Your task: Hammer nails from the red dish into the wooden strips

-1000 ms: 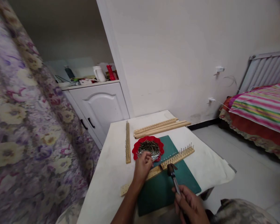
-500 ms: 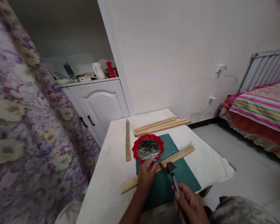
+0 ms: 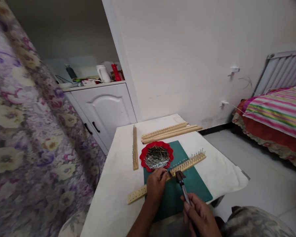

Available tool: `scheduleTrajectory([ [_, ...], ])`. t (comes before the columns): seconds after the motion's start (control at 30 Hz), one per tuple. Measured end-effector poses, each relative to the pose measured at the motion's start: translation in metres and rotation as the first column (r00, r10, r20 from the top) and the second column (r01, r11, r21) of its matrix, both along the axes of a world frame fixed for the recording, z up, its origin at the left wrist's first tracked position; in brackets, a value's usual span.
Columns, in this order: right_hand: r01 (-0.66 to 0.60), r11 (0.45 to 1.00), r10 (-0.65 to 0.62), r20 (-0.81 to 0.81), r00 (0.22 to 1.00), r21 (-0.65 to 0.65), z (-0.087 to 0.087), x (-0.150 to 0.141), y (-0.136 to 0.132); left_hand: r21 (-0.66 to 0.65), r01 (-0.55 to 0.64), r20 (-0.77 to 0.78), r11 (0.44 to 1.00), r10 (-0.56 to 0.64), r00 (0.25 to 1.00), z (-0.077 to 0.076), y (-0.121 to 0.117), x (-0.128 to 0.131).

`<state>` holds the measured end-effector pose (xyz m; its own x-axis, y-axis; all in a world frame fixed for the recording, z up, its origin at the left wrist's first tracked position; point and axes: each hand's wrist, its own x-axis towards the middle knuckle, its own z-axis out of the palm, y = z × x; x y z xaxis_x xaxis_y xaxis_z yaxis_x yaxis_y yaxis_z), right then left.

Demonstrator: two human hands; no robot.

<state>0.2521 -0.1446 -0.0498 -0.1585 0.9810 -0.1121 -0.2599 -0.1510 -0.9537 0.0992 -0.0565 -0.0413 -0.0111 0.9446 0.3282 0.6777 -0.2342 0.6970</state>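
Observation:
In my right hand is a hammer, gripped by its handle. Its dark head is just on the near side of a wooden strip, close to my left hand. The fingers of that hand are pinched together over the strip; whatever is between them is too small to make out. Rows of upright nails stand in the strip's right part, while its left end shows small holes. Below the strip lies a green mat. Behind my left hand, a red scalloped dish holds a heap of loose nails.
Another nailed strip lies at the table's left. Several bare wooden strips lie at the back of the white table. A floral curtain hangs at left, and a bed stands at right.
The hammer head has shifted very slightly up and left, and my left hand has barely moved. The rest of the scene moves only with the camera.

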Motion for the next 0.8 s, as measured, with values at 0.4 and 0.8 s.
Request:
scheduleTrajectory([
  [0.4, 0.036, 0.999, -0.036, -0.007, 0.999, 0.011, 0.004, -0.001, -0.001, 0.051, -0.051, -0.121, 0.997, 0.057, 0.991, -0.005, -0.007, 0.004],
  [0.8, 0.013, 1.0, -0.013, -0.041, 0.999, 0.016, 0.008, 0.002, -0.004, 0.023, -0.041, -0.077, 0.999, 0.043, 0.996, -0.006, -0.016, 0.005],
])
